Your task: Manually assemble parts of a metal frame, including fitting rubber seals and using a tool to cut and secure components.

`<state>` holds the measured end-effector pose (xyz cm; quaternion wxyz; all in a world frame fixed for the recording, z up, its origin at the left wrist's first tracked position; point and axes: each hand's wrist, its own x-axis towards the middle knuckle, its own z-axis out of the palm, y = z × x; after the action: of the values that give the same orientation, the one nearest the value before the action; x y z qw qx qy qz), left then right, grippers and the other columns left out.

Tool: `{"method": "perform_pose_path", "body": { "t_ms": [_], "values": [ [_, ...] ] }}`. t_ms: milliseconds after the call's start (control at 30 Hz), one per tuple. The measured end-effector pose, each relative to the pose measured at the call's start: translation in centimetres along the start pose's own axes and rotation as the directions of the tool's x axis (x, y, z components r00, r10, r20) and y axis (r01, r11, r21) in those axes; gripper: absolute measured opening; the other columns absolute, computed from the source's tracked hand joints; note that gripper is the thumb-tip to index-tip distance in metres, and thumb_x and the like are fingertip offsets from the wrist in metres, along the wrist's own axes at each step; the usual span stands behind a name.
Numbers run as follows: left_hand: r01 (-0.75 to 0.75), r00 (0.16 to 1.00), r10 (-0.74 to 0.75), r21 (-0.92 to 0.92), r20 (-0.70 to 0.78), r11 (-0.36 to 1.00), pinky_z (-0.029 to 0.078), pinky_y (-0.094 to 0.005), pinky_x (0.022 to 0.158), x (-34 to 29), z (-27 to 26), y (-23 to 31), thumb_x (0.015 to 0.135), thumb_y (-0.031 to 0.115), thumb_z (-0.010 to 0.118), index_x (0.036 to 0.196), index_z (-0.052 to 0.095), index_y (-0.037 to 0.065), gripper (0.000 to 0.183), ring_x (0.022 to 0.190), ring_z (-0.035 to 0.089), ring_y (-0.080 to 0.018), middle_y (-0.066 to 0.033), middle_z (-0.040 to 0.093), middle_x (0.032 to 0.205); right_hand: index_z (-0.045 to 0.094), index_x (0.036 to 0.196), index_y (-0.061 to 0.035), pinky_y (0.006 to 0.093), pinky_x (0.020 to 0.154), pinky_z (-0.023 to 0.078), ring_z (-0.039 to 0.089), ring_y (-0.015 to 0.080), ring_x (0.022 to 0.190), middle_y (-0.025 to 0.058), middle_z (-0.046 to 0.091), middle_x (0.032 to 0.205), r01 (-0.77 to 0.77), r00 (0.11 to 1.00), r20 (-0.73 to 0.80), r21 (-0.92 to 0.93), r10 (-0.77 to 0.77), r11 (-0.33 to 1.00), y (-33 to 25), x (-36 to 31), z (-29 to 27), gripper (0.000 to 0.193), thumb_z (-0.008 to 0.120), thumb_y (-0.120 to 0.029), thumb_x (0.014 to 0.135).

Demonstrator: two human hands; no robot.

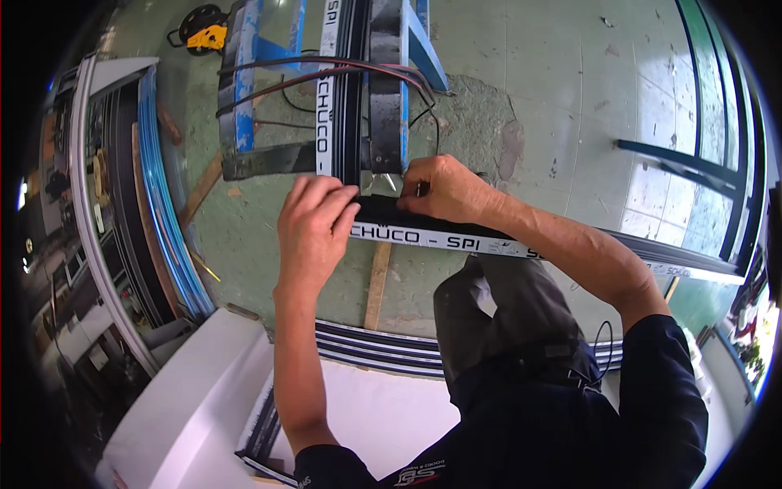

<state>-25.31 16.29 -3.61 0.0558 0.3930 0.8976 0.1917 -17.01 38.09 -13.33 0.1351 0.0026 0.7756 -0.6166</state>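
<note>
Two dark window-frame profiles with white printed film meet in a corner in front of me. One profile (323, 122) runs away from me; the other profile (423, 237) runs to the right. My left hand (312, 232) is closed over the corner, its fingertips on the dark edge. Just right of the corner, my right hand (448, 191) is in a pinch at the dark upper side of the nearer profile. Whatever lies between those fingertips is hidden. Small shiny metal pieces (379, 181) show between the hands.
A blue trestle (244, 122) with dark padding supports the far profile. Dark reddish cords or strips (350, 62) lie across it. Blue lengths (167, 204) and a metal rail (85, 196) stand left. A yellow-and-black reel (204, 34) is at the far left. More profiles (375, 350) lie near my legs.
</note>
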Motion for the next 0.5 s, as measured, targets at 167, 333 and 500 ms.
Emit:
{"method": "perform_pose_path", "body": {
  "t_ms": [167, 333, 500],
  "values": [
    [-0.366, 0.891, 0.327, 0.071, 0.315, 0.928, 0.046, -0.0399, 0.084, 4.7, -0.8, -1.2, 0.076, 0.006, 0.079, 0.099, 0.075, 0.002, 0.024, 0.094, 0.058, -0.0248, -0.0040, 0.067, 0.101, 0.073, 0.086, 0.0011, 0.0364, 0.067, 0.053, 0.066, 0.0231, 0.074, 0.0113, 0.066, 0.082, 0.047, 0.997, 0.060, 0.070, -0.051, 0.996, 0.3, 0.7, -0.6, 0.015, 0.080, -0.012, 0.085],
    [-0.605, 0.669, 0.539, -0.047, 0.511, 0.795, 0.048, -0.0361, 0.082, 6.6, 1.9, -1.8, 0.082, 0.010, 0.065, 0.080, 0.071, 0.003, 0.009, 0.093, 0.060, -0.0231, -0.0052, 0.064, 0.084, 0.074, 0.087, -0.0004, 0.0390, 0.067, 0.051, 0.065, 0.0255, 0.072, 0.0111, 0.067, 0.081, 0.006, 0.991, 0.134, 0.035, -0.011, 0.999, 0.2, 0.9, -1.2, 0.016, 0.081, -0.015, 0.085],
    [-0.496, 0.544, 0.524, -0.252, 0.655, 0.831, 0.054, -0.0463, 0.079, 8.8, 3.0, -3.0, 0.081, 0.009, 0.069, 0.077, 0.073, 0.004, 0.008, 0.090, 0.065, -0.0329, -0.0126, 0.066, 0.084, 0.075, 0.089, -0.0022, 0.0397, 0.068, 0.051, 0.065, 0.0263, 0.072, 0.0120, 0.069, 0.079, 0.024, 0.998, 0.066, -0.054, -0.021, 0.998, 0.0, 0.9, -0.7, 0.017, 0.080, -0.018, 0.085]
  ]
}}
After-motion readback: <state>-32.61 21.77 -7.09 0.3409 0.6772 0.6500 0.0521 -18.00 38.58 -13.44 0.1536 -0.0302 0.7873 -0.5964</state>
